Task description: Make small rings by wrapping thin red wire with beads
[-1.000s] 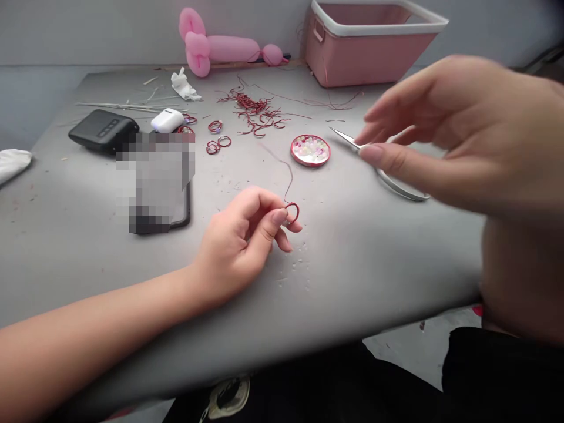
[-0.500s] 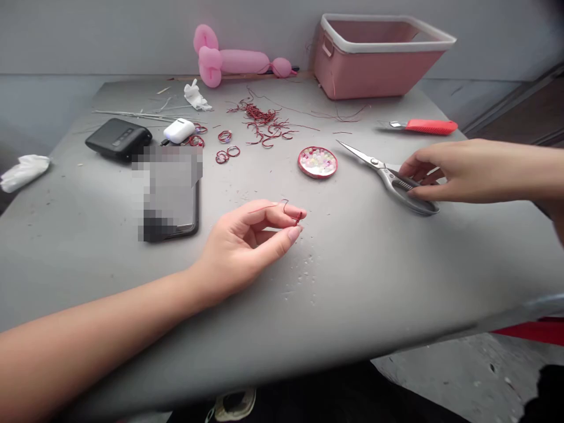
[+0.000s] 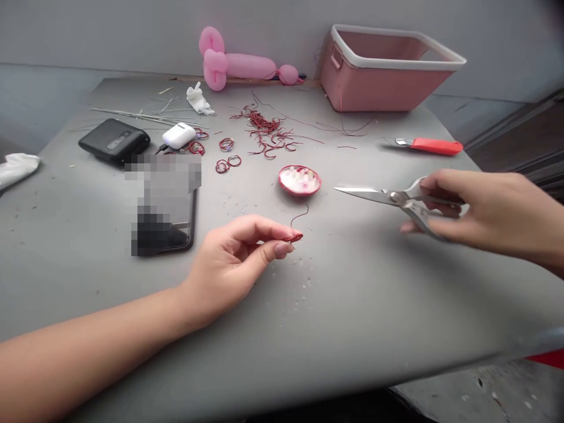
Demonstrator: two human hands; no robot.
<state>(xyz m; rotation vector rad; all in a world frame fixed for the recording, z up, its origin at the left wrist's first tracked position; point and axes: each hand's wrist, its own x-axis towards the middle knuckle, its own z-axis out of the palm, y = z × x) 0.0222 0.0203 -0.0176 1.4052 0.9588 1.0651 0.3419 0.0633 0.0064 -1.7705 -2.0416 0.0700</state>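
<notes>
Thumb and index finger of my left hand point(image 3: 235, 264) pinch a small ring of dark red wire point(image 3: 295, 238); a thin loose end curls up from it. My right hand point(image 3: 489, 217) has its fingers through the handles of the metal scissors point(image 3: 396, 198). Their blades look nearly closed, and the tip points left. Between the scissors' tip and my left hand, a little farther back, a small red-rimmed dish point(image 3: 299, 181) holds pale beads and looks slightly blurred.
Several finished red rings point(image 3: 227, 144) and a pile of red wire scraps point(image 3: 264, 124) lie farther back. A phone point(image 3: 176, 235), black box-shaped device point(image 3: 114, 141) and white earphone case point(image 3: 178, 136) are left. A red utility knife point(image 3: 436, 145), pink bin point(image 3: 388, 88) and pink balloon point(image 3: 247, 65) stand behind.
My right hand has picked up the scissors from the table and turned them level. The bead dish has shifted left. My left hand has tilted the red ring flatter. The view has shifted slightly.
</notes>
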